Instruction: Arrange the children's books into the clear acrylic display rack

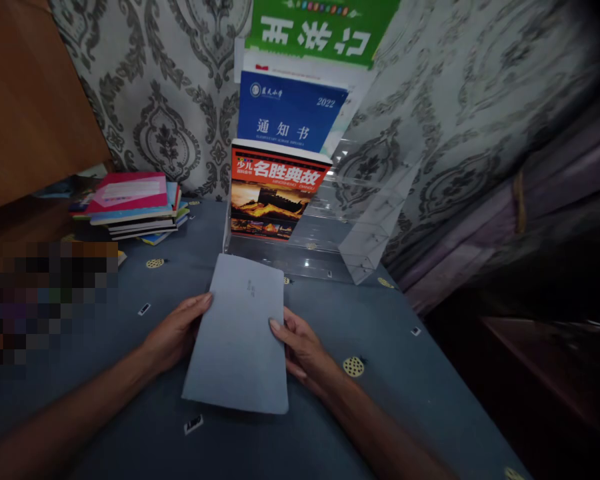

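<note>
Between my two hands is a thin notebook [237,340] with a plain grey-blue cover and small dark characters near its top. My left hand [177,330] grips its left edge, thumb on the cover and fingers behind. On the right edge, my right hand [303,343] does the same, its fingers partly hidden under the notebook. Just beyond it stands a clear acrylic tiered rack [360,247]. A red-topped book with a Great Wall picture [275,193] leans in the rack's front left. Behind that rise a blue booklet marked 2022 [290,110] and a green book [320,30].
A stack of books [135,207] with a pink one on top lies at the back left. The table has a dark blue-grey cloth [380,413] with pineapple prints. Patterned wallpaper [170,100] stands behind. At left an area is pixelated. A curtain [460,260] hangs at right.
</note>
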### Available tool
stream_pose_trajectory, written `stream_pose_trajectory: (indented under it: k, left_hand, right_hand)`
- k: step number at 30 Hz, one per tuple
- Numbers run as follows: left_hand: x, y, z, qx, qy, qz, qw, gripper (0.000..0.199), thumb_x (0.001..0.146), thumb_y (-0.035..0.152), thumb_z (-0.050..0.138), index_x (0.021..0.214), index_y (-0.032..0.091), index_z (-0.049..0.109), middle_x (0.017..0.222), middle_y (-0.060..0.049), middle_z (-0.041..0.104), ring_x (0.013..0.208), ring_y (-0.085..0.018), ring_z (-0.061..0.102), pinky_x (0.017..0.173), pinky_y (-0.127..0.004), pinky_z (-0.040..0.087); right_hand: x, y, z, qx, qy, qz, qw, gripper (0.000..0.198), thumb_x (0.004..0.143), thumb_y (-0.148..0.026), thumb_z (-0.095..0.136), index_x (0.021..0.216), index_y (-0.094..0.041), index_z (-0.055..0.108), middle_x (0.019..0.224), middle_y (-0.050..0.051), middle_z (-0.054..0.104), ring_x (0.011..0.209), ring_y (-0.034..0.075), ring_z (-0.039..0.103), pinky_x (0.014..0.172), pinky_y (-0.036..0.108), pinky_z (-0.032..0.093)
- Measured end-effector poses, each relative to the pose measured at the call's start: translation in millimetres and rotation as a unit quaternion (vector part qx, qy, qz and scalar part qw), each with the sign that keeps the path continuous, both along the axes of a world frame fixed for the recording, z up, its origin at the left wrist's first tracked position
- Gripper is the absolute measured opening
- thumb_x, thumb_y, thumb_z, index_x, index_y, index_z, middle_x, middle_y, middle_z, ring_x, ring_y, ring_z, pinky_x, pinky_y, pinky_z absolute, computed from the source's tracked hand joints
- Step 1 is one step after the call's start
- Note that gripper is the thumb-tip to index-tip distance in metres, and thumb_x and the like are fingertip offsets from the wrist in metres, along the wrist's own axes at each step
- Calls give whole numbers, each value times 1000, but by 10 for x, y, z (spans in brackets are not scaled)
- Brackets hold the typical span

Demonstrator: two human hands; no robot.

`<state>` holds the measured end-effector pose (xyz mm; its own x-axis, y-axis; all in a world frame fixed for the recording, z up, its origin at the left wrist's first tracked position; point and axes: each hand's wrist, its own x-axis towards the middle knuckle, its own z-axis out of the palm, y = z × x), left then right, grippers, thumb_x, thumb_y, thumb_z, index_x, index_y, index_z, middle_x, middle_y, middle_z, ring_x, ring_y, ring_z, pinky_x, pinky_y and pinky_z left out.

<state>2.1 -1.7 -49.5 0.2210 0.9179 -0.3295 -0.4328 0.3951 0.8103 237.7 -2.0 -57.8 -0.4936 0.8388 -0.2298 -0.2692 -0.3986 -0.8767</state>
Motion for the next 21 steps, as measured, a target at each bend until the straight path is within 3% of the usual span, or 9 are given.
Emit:
stream_pose_trajectory:
  k: [4, 9, 16, 21]
  left_hand:
    - [-22, 15, -24, -14, 11, 13, 1000, 39, 65, 43, 91, 90, 17, 77, 81, -6, 77, 73, -20, 69, 70, -29, 53]
    - [11, -7, 73, -15, 42, 4, 999, 48, 53, 47, 97, 82, 16, 76, 75, -5, 77, 67, -18, 68, 66, -27, 54]
    - [-16, 18, 118, 14, 146, -6, 989, 61, 50, 48, 97, 95, 15, 71, 78, -5, 77, 60, -18, 67, 55, -26, 53]
    - [-39, 50, 154, 35, 238, -70, 968, 76, 58, 51, 92, 118, 22, 55, 83, -4, 75, 59, -23, 68, 49, -28, 50]
  right_hand:
    - [-6, -24, -6, 23, 8, 22, 999, 59, 80, -55, 79, 124, -21, 58, 71, -7, 57, 38, 0, 35, 26, 10, 25]
    - [-23, -83, 11, 78, -2, 36, 996, 59, 85, -55, 74, 128, -21, 52, 80, -4, 62, 48, 4, 51, 32, 11, 40]
    - [-27, -83, -32, 110, 7, 42, 993, 55, 87, -54, 72, 127, -20, 55, 79, -3, 63, 53, 6, 57, 37, 12, 46]
    - [-12, -93, -36, 98, 10, 53, 994, 54, 87, -56, 71, 124, -20, 57, 74, -5, 62, 49, 6, 54, 36, 13, 44]
